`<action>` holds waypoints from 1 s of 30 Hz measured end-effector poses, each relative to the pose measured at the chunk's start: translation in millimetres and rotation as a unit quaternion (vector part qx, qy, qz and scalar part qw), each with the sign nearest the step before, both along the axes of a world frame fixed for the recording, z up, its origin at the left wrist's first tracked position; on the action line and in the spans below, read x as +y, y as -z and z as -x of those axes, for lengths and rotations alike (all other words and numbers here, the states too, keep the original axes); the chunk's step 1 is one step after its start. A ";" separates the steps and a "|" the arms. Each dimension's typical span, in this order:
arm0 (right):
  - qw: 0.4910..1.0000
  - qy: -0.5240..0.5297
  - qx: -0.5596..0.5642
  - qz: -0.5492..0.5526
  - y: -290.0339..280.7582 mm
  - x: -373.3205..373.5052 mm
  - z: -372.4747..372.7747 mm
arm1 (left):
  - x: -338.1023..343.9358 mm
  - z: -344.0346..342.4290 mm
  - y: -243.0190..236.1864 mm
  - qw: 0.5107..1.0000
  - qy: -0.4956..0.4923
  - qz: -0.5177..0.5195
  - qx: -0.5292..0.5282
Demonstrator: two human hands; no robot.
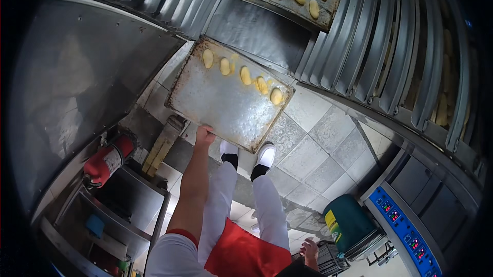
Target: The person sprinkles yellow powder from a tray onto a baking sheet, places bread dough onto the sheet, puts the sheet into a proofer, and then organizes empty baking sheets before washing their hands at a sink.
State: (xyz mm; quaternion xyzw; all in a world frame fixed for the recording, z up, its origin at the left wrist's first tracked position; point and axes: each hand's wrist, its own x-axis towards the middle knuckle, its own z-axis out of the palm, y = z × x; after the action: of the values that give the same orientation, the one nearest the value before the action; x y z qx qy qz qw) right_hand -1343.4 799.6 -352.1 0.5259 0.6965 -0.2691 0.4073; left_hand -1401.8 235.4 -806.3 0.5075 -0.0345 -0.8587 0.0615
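My left hand is closed on the near edge of a worn metal baking tray. Several yellowish, oblong dough pieces lie in a slanting row along the tray's far side; the rest of its surface is bare metal with a few yellow smears. The tray is held out at an angle in front of a metal rack. Low at the right of my body hangs my right hand, away from the tray, with fingers loosely bent and nothing visible in them.
Ahead, a second tray of dough pieces rests on the rack with slatted metal rails. A red fire extinguisher stands left, beside a metal unit. To the right are a dark green bin and a blue control panel.
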 end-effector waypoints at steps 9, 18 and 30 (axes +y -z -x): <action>0.999 0.028 -0.032 0.005 -1.2 -15.2 4.4 | 28.3 78.7 -18.7 0.998 -0.037 -0.041 -0.035; 0.995 0.058 -0.068 0.033 7.0 10.1 2.5 | 24.3 186.1 1.0 0.984 -0.106 0.071 -0.128; 0.988 0.097 -0.096 0.078 0.9 7.5 -13.1 | 23.9 318.7 -42.0 0.988 0.023 0.139 -0.062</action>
State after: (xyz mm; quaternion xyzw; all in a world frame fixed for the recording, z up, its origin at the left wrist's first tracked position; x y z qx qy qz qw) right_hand -1330.3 807.1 -353.0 0.5808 0.5770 -0.3092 0.4840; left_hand -1720.5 259.4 -764.3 0.5457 -0.1685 -0.8135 0.1094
